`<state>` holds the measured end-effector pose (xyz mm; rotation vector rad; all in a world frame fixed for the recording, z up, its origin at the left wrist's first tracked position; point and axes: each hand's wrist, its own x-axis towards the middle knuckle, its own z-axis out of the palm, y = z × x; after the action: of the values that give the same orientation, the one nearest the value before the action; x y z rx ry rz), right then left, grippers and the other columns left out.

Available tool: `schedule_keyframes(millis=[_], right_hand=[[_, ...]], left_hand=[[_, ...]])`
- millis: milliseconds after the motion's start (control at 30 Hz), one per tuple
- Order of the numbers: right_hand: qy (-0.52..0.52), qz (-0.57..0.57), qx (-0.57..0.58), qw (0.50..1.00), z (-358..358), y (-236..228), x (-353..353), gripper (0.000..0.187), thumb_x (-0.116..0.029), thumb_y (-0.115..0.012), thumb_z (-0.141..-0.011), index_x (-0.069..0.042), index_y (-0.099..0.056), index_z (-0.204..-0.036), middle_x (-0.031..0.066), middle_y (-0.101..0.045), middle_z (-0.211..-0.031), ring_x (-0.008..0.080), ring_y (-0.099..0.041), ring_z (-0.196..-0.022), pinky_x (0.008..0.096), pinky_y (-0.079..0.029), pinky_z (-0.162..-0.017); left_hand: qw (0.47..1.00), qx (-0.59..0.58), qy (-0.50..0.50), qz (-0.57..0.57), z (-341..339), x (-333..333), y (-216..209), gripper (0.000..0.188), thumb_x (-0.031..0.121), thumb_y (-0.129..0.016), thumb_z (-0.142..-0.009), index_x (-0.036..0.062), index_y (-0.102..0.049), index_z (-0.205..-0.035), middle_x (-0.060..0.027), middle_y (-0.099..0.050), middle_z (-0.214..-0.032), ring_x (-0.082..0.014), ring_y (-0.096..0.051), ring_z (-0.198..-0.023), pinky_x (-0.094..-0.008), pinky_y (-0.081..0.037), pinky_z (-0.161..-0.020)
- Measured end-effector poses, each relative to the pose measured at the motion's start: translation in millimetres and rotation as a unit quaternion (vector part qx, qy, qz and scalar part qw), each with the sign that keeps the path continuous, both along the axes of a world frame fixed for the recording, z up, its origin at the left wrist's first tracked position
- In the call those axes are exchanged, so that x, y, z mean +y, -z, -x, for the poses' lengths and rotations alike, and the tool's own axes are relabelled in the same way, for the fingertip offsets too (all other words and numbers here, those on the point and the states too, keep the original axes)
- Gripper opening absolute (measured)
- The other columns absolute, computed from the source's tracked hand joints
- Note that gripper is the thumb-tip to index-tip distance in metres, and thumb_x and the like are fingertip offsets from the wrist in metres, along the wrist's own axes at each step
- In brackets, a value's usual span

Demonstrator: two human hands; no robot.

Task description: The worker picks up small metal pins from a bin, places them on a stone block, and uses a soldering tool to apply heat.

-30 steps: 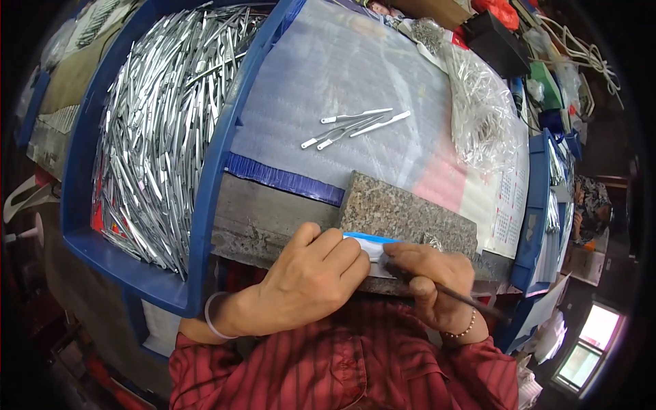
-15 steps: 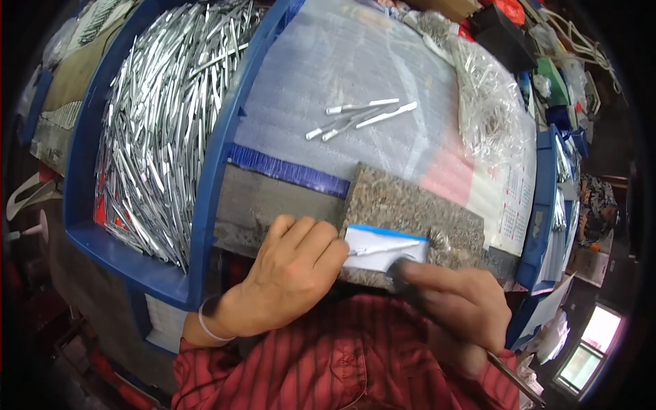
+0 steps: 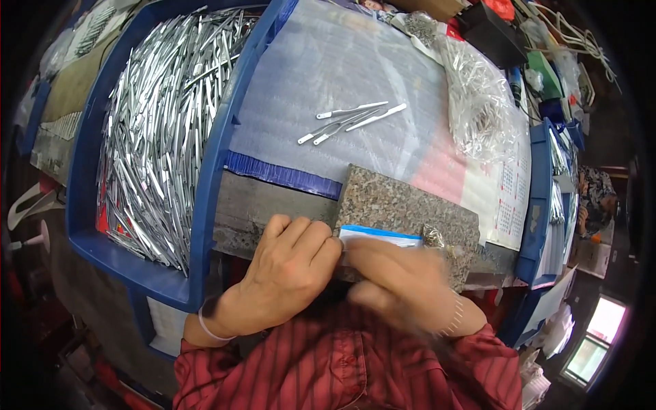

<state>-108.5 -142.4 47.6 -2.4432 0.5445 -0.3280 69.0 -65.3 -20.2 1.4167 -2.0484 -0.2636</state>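
My left hand [image 3: 290, 263] is closed at the left end of a white pad with a blue edge [image 3: 372, 234]. Half a second ago a thin metal strip ran out from its fingertips across the pad; now my right hand covers most of that spot. My right hand [image 3: 403, 273] is blurred by motion over the pad, so its fingers and anything in them are unclear. The pad lies on a speckled stone block [image 3: 403, 198]. Beyond the block, several slim silver metal strips [image 3: 352, 121] with small holes at one end lie on a plastic-covered sheet.
A blue bin [image 3: 208, 198] full of metal strips stands on the left. Clear plastic wrapping [image 3: 482, 102] lies at the far right of the sheet. Another blue tray [image 3: 540, 205] holds strips on the right. A small clear bundle [image 3: 437, 237] sits on the block.
My right hand has moved left over the pad; the dark tool and rod that showed with it are no longer visible. My left hand stays in place at the pad.
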Motion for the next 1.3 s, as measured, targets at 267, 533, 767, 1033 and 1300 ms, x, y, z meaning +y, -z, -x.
schedule_keyframes(millis=[267,533,767,1033,1300], right_hand=[[0.146,-0.090,-0.279,0.945,77.8,2.5,5.4,0.026,-0.011,-0.056,-0.087,0.008,-0.059,-0.105,0.0248,-0.068,-0.101,0.0282,-0.071,-0.074,0.0341,-0.058,-0.058],[0.204,-0.045,-0.124,0.970,85.9,5.2,3.7,0.030,-0.025,-0.047,-0.098,-0.001,-0.064,-0.095,0.0134,-0.069,-0.089,0.0286,-0.064,-0.073,0.0360,-0.051,-0.065],[0.282,-0.271,-0.223,0.893,79.9,5.6,51.8,0.034,-0.025,-0.043,-0.100,0.003,-0.062,-0.094,0.0171,-0.066,-0.101,0.0166,-0.058,-0.067,0.0293,-0.046,-0.066],[0.106,-0.220,-0.120,0.962,62.3,20.2,54.5,0.012,0.005,-0.061,-0.075,-0.001,-0.066,-0.084,0.0125,-0.064,-0.073,0.0244,-0.063,-0.061,0.0294,-0.048,-0.057],[0.054,-0.161,-0.078,0.982,40.9,22.1,68.7,0.012,0.004,-0.067,-0.076,-0.002,-0.064,-0.086,0.0121,-0.063,-0.075,0.0259,-0.063,-0.062,0.0304,-0.048,-0.055]], left_hand=[[1.000,-0.016,0.019,-0.016,-1.0,-3.1,-3.9,0.012,0.009,-0.061,-0.076,0.0067,-0.055,-0.085,-0.0061,-0.048,-0.079,-0.0218,-0.051,-0.074,-0.0355,-0.036,-0.070],[0.999,-0.048,-0.018,0.008,-1.2,9.5,-15.1,0.020,0.006,-0.071,-0.072,0.0073,-0.057,-0.087,-0.0054,-0.053,-0.081,-0.0224,-0.054,-0.074,-0.0372,-0.038,-0.072],[0.999,0.029,-0.039,-0.020,-9.1,95.8,-30.6,0.022,0.006,-0.074,-0.072,0.0065,-0.059,-0.088,-0.0068,-0.057,-0.084,-0.0243,-0.059,-0.078,-0.0367,-0.043,-0.072],[0.882,0.025,-0.438,-0.174,-80.8,258.3,22.4,0.007,0.003,-0.065,-0.081,0.0030,-0.059,-0.083,-0.0127,-0.057,-0.078,-0.0309,-0.058,-0.073,-0.0386,-0.046,-0.066],[0.815,-0.062,-0.572,-0.072,-175.2,233.3,137.6,0.006,0.011,-0.064,-0.083,0.0057,-0.060,-0.083,-0.0135,-0.061,-0.083,-0.0354,-0.059,-0.078,-0.0463,-0.043,-0.066]])
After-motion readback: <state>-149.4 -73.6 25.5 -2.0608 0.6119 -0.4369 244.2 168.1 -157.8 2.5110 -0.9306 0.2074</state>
